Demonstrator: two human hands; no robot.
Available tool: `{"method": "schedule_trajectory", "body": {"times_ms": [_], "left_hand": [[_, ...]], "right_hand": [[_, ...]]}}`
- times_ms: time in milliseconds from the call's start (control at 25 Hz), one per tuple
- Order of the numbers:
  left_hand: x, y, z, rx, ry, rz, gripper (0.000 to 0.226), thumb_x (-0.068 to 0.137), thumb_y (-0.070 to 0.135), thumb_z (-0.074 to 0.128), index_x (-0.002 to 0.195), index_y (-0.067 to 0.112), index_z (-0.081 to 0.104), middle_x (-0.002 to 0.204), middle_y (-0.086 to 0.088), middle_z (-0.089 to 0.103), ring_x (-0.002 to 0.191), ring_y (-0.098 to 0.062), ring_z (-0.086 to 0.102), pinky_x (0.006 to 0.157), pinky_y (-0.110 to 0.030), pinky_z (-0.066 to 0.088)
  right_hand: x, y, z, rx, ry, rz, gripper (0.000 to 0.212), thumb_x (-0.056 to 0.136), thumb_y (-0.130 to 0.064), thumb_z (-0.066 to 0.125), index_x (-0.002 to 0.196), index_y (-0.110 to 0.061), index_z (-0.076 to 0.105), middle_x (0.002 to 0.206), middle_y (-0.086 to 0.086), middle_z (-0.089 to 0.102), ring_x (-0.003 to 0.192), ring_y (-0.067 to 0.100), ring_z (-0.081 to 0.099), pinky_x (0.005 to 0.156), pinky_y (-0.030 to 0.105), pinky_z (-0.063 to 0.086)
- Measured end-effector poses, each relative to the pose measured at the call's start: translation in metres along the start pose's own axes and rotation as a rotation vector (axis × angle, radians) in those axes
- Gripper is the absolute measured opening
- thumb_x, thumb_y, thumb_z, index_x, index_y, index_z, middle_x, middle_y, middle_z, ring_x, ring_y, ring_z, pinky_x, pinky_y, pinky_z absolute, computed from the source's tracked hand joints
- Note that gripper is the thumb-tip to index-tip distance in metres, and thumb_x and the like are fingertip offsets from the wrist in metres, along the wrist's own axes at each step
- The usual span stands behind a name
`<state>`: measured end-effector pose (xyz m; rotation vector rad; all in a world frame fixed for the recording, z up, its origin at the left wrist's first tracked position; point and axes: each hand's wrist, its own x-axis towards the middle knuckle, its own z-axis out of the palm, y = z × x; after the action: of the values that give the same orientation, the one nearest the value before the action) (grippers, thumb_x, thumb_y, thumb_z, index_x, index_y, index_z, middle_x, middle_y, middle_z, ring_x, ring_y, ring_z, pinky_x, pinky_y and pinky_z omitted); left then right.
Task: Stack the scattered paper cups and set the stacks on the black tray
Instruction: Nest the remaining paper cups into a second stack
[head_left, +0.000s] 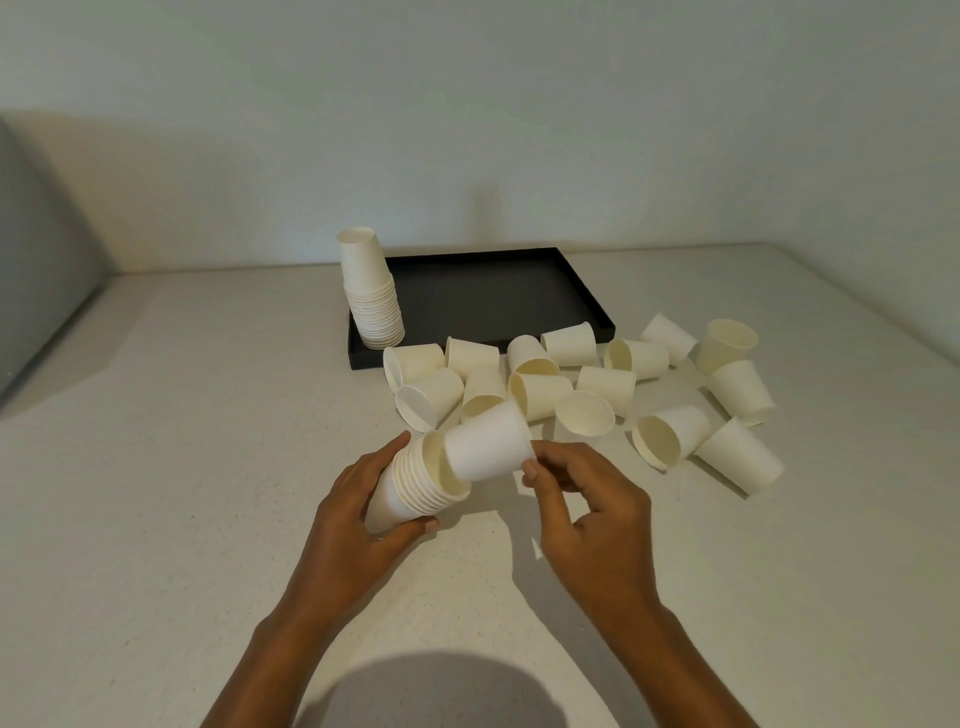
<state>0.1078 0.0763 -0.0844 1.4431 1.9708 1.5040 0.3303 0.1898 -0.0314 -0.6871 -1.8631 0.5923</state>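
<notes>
My left hand (358, 499) grips a short stack of white paper cups (415, 488), tilted with its mouth toward the right. A single white cup (488, 441) sits partly inside that mouth, pinched at its rim by the fingertips of my right hand (587, 499). Behind my hands, several loose cups (587, 382) lie scattered on the table, most on their sides. The black tray (498, 296) stands at the back, and a tall upside-down stack of cups (371, 291) rests in its left front corner.
The pale speckled table (182, 441) runs to a white wall at the back. A grey surface (36, 270) rises at the far left. The scattered cups reach the right side near the table's edge (852, 312).
</notes>
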Motion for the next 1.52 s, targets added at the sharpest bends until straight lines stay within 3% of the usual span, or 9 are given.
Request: {"method": "schedule_trajectory", "body": {"times_ms": [120, 360, 440, 640, 800, 960, 1080, 1320, 1520], "left_hand": [[0.0, 0.001, 0.002, -0.008, 0.007, 0.013, 0.082, 0.073, 0.039, 0.088, 0.145, 0.043, 0.048, 0.135, 0.033, 0.058, 0.123, 0.004, 0.058, 0.091, -0.005, 0.049], [-0.003, 0.009, 0.008, -0.025, 0.036, -0.003, 0.076, 0.07, 0.04, 0.082, 0.13, 0.069, 0.045, 0.124, 0.051, 0.054, 0.115, 0.019, 0.056, 0.084, 0.003, 0.045], [-0.002, 0.009, 0.009, -0.048, 0.026, -0.026, 0.074, 0.07, 0.042, 0.084, 0.133, 0.059, 0.048, 0.124, 0.044, 0.058, 0.113, 0.013, 0.061, 0.091, -0.007, 0.052], [0.002, 0.01, 0.011, -0.076, -0.025, -0.014, 0.078, 0.073, 0.04, 0.086, 0.139, 0.049, 0.045, 0.131, 0.048, 0.052, 0.122, 0.018, 0.052, 0.084, 0.006, 0.041], [0.004, 0.009, 0.016, -0.096, -0.054, -0.005, 0.082, 0.074, 0.035, 0.088, 0.144, 0.04, 0.046, 0.136, 0.037, 0.055, 0.126, 0.01, 0.054, 0.091, -0.001, 0.046], [0.004, 0.009, 0.019, -0.085, -0.072, -0.001, 0.081, 0.074, 0.041, 0.086, 0.143, 0.045, 0.044, 0.135, 0.042, 0.053, 0.126, 0.012, 0.053, 0.088, 0.002, 0.043], [0.003, 0.008, 0.019, -0.089, -0.073, -0.011, 0.082, 0.074, 0.04, 0.086, 0.144, 0.044, 0.044, 0.136, 0.041, 0.053, 0.126, 0.011, 0.053, 0.09, 0.001, 0.044], [0.003, 0.005, 0.023, -0.07, -0.063, -0.038, 0.077, 0.073, 0.045, 0.083, 0.138, 0.051, 0.042, 0.127, 0.054, 0.048, 0.118, 0.024, 0.051, 0.083, 0.007, 0.04], [0.002, 0.009, 0.024, -0.058, -0.07, -0.018, 0.078, 0.073, 0.047, 0.084, 0.14, 0.05, 0.045, 0.129, 0.048, 0.053, 0.118, 0.02, 0.053, 0.085, 0.006, 0.041]], "right_hand": [[-0.007, 0.0, 0.007, -0.042, -0.054, -0.124, 0.026, 0.089, 0.002, 0.08, 0.115, 0.001, 0.079, 0.111, 0.007, 0.081, 0.103, 0.017, 0.077, 0.089, 0.027, 0.064], [-0.014, 0.001, 0.019, -0.181, -0.235, -0.317, 0.034, 0.089, -0.005, 0.082, 0.122, -0.007, 0.08, 0.117, 0.005, 0.081, 0.103, 0.02, 0.079, 0.084, 0.041, 0.067], [-0.009, 0.005, 0.017, -0.141, -0.241, -0.275, 0.034, 0.092, -0.006, 0.078, 0.126, -0.01, 0.078, 0.121, 0.002, 0.08, 0.108, 0.017, 0.077, 0.088, 0.039, 0.066], [0.025, 0.04, -0.003, -0.417, -0.048, -0.011, 0.04, 0.094, -0.009, 0.079, 0.134, -0.008, 0.073, 0.131, 0.01, 0.075, 0.121, 0.028, 0.071, 0.106, 0.044, 0.056], [0.033, 0.065, -0.007, -0.567, -0.092, -0.006, 0.038, 0.089, -0.003, 0.083, 0.125, 0.001, 0.075, 0.122, 0.02, 0.076, 0.11, 0.04, 0.073, 0.091, 0.056, 0.064], [0.025, 0.074, -0.013, -0.565, -0.088, -0.066, 0.029, 0.081, 0.007, 0.086, 0.109, 0.002, 0.079, 0.105, 0.02, 0.079, 0.093, 0.039, 0.075, 0.079, 0.047, 0.064], [0.02, 0.066, -0.018, -0.441, -0.047, 0.005, 0.024, 0.087, 0.004, 0.082, 0.111, 0.001, 0.08, 0.109, 0.017, 0.08, 0.097, 0.034, 0.075, 0.085, 0.044, 0.064], [0.01, 0.014, -0.032, 0.046, 0.062, 0.107, 0.021, 0.096, -0.013, 0.073, 0.116, -0.02, 0.074, 0.111, -0.016, 0.074, 0.1, 0.007, 0.072, 0.079, 0.013, 0.059], [0.004, -0.005, -0.027, 0.134, -0.022, 0.135, 0.021, 0.1, -0.01, 0.07, 0.118, -0.019, 0.072, 0.111, -0.008, 0.076, 0.098, 0.013, 0.073, 0.078, 0.02, 0.063]]}}
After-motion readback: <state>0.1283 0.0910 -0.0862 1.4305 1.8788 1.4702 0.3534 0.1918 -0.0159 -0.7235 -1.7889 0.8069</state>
